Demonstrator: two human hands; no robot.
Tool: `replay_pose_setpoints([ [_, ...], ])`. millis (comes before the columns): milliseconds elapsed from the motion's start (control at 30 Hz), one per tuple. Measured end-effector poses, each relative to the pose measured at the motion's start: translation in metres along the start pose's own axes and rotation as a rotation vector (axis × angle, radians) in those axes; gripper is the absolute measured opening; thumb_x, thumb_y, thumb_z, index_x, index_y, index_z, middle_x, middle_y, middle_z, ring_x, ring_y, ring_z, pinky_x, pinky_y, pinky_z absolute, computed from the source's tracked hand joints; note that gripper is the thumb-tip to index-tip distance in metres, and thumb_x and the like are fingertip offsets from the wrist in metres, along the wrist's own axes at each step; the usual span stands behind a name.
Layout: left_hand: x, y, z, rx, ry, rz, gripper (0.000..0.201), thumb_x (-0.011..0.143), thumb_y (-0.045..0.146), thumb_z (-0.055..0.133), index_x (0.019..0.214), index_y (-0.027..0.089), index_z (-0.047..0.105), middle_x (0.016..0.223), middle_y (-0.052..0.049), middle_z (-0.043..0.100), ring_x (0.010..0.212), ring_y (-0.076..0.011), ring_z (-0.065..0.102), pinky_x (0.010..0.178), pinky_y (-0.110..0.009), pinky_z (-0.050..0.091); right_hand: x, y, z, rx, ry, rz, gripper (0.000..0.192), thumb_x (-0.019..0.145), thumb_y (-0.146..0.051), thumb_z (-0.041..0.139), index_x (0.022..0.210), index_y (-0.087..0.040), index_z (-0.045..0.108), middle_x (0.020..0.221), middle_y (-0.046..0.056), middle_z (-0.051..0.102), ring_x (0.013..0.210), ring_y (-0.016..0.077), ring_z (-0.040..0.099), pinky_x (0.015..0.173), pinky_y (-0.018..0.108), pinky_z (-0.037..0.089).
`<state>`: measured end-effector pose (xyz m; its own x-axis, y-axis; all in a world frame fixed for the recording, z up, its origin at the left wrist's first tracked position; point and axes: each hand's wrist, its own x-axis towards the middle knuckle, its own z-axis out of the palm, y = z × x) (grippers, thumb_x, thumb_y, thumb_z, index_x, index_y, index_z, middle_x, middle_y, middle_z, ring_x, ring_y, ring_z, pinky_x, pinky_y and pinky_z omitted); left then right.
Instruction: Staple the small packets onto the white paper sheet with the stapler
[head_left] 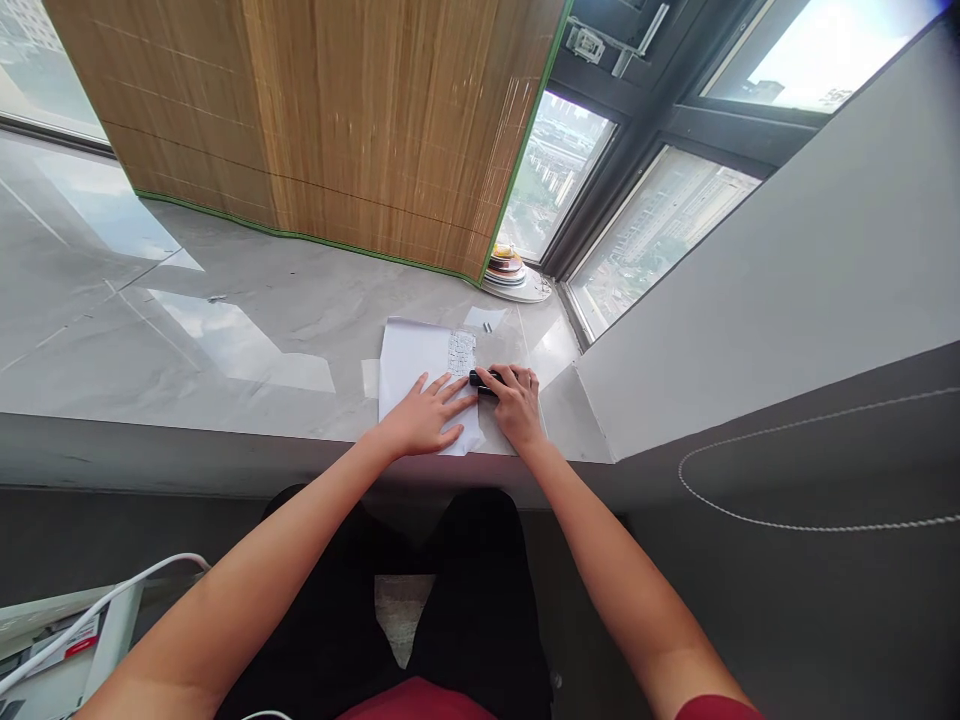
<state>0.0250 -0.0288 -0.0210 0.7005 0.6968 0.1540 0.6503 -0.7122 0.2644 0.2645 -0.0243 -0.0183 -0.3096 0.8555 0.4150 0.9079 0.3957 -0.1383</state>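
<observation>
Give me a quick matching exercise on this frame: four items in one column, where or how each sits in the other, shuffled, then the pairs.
Items:
1. left hand
2. right hand
3. stack of plates
4. bamboo blind

Place or state:
A. in the corner by the window, past the paper
B. closed around a small black object at the paper's right edge
C. hanging at the back of the ledge, green-edged
D. flat, fingers spread on the white paper

Pairs: 1-D, 2-B, 3-A, 4-C

The white paper lies on the marble ledge; the black object is too small to identify.
</observation>
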Motion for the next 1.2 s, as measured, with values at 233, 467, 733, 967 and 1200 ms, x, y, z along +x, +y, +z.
replay_pose_setpoints([
  [233,0.0,-0.001,-0.001,0.028,-0.021,-0.003,0.062,0.105,0.048,0.047,0.164,0.034,0.04,0.176,-0.006,0.025,0.161,-0.0365,0.023,0.129,-0.066,0.015,-0.003,0.002,0.005,0.072,0.149,0.171,0.066,0.094,-0.003,0.039,0.148,-0.034,0.061,0.133,0.009,0.063,0.121,0.0305,0.051,0.104,0.048,0.042],
  [467,0.001,0.001,-0.003,0.008,-0.048,0.001,0.061,0.105,0.051,0.048,0.163,0.032,0.044,0.175,-0.008,0.028,0.162,-0.0372,0.021,0.128,-0.07,0.016,-0.003,0.007,0.012,0.059,0.308,0.381,0.057,0.097,-0.017,0.046,0.151,-0.029,0.059,0.129,0.015,0.06,0.116,0.0335,0.05,0.096,0.049,0.047],
  [733,-0.024,-0.058,-0.067,-0.139,0.24,-0.223,0.044,0.106,0.032,0.038,0.137,0.022,0.067,0.146,-0.01,0.064,0.14,-0.0255,0.054,0.125,-0.048,0.037,-0.002,0.011,0.025,-0.029,0.316,0.351,0.063,0.095,-0.011,0.047,0.154,-0.03,0.055,0.111,0.012,0.057,0.095,0.0263,0.053,0.087,0.04,0.051],
  [967,-0.111,-0.142,-0.066,0.164,0.085,-0.875,0.064,0.107,0.047,0.029,0.166,0.022,0.039,0.175,-0.014,0.025,0.16,-0.047,0.016,0.121,-0.081,0.013,-0.005,0.004,0.009,0.078,0.314,0.371,0.065,0.093,-0.005,0.044,0.152,-0.026,0.058,0.116,0.013,0.061,0.104,0.0283,0.058,0.092,0.043,0.053],
  [1200,-0.113,-0.14,-0.058,0.194,0.167,-0.865,0.064,0.106,0.047,0.028,0.163,0.021,0.042,0.171,-0.015,0.033,0.158,-0.0444,0.023,0.124,-0.073,0.018,0.04,-0.088,0.016,0.218,0.284,0.277,0.063,0.099,-0.006,0.044,0.157,-0.029,0.052,0.121,0.012,0.063,0.107,0.0261,0.06,0.09,0.037,0.052],
])
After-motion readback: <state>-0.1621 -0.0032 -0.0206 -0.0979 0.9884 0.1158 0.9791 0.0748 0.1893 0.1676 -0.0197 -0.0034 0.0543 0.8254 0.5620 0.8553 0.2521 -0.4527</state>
